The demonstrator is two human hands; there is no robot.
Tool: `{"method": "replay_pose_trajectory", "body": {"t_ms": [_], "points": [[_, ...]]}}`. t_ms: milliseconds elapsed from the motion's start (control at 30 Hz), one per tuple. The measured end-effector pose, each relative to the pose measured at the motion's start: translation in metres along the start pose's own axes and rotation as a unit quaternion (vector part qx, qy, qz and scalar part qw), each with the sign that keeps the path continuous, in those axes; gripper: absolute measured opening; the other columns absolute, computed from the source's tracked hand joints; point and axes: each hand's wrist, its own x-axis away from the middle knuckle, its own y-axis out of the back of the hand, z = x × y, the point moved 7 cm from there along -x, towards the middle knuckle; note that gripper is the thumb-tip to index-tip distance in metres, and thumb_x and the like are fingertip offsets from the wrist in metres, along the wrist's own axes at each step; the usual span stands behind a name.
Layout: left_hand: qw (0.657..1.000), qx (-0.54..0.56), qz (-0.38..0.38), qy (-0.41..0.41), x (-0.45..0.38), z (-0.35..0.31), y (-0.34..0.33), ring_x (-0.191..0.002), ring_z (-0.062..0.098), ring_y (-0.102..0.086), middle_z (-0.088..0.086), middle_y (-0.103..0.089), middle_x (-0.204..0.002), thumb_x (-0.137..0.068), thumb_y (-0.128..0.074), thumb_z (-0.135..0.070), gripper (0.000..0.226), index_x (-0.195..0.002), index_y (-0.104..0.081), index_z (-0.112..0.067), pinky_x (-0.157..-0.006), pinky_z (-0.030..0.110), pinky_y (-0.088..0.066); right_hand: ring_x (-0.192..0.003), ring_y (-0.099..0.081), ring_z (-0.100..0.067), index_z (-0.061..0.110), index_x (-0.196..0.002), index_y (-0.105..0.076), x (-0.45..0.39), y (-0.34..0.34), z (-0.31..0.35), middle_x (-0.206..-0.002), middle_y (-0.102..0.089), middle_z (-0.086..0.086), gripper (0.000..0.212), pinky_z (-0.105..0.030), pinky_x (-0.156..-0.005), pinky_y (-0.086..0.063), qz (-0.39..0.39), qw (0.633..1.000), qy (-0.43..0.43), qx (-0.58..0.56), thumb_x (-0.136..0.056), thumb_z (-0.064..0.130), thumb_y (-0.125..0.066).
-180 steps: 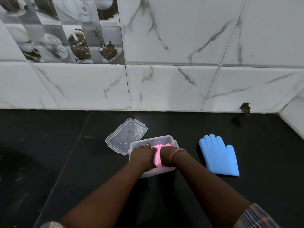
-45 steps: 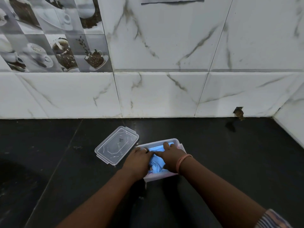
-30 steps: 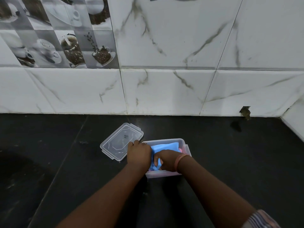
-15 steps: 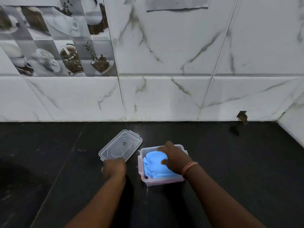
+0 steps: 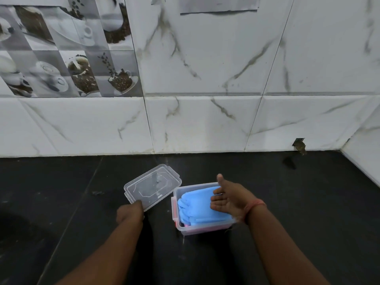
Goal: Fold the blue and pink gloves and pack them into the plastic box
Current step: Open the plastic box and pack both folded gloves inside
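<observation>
White marble-veined tiles back a dark bench point(image 5: 308, 212), with a panel of coffee-cup picture tiles at upper left and a small chipped hole point(image 5: 299, 144) low in the wall at right.

From the head camera, the plastic box point(image 5: 203, 228) stands on the bench near the middle. The folded blue glove point(image 5: 195, 206) fills it to the rim; of the pink glove point(image 5: 175, 204) only a thin strip shows along the box's left wall and through its clear front, the rest hidden under the blue. The right hand point(image 5: 230, 199) hangs over the box's right side, palm turned inward, grip released, covering part of the blue glove. The clear lid point(image 5: 153, 187) lies flat just left of the box. The left hand point(image 5: 130, 212) is at the lid's near corner, its fingers hidden from view, so whether it grasps the lid cannot be told. Both forearms are cut off by the lower edge.
</observation>
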Motion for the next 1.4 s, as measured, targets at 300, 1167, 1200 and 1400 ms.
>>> {"method": "replay_pose_trajectory", "body": {"t_ms": [300,1167,1200,1400], "points": [[0.957,0.233,0.173,-0.022,0.056,-0.078,-0.017,-0.078,0.026,-0.066,0.018,-0.067,-0.101,-0.094,-0.046,0.012,0.040,-0.131,-0.059,0.005,-0.072,0.041,-0.057,-0.112,-0.062,-0.043,-0.004,-0.128,-0.054,0.009,0.010,-0.005,-0.127,-0.057,-0.028,0.087,-0.050,-0.082,-0.059,0.015,0.997,-0.047,-0.061,-0.090,0.074,-0.043],[0.832,0.300,0.461,-0.076,0.167,-0.076,-0.053,-0.088,0.020,-0.070,0.013,-0.064,-0.110,-0.089,-0.048,0.010,0.060,-0.145,-0.048,-0.012,-0.085,0.037,-0.061,-0.091,-0.068,-0.037,-0.004,-0.104,-0.073,0.039,0.054,0.030,-0.099,-0.072,-0.026,0.025,-0.045,-0.086,-0.058,-0.251,0.940,0.230,0.021,-0.083,-0.001,-0.058],[0.864,0.244,0.429,-0.099,0.167,-0.071,-0.055,-0.090,0.022,-0.072,0.013,-0.066,-0.117,-0.095,-0.050,0.005,0.057,-0.148,-0.045,-0.016,-0.082,0.040,-0.063,-0.098,-0.068,-0.033,0.001,-0.109,-0.072,0.043,0.049,0.029,-0.101,-0.073,-0.017,0.027,-0.040,-0.089,-0.057,-0.252,0.934,0.250,0.050,-0.087,0.000,-0.056],[0.915,-0.106,0.272,-0.277,0.145,-0.055,-0.062,-0.144,0.025,-0.045,0.002,-0.037,-0.164,-0.102,-0.048,-0.010,0.068,-0.162,-0.022,-0.031,-0.120,0.045,-0.038,-0.107,-0.064,-0.024,0.013,-0.121,-0.064,0.049,0.032,-0.008,-0.117,-0.068,-0.006,0.029,-0.036,-0.094,-0.051,-0.301,0.873,0.302,0.237,-0.098,0.010,-0.048]]}}
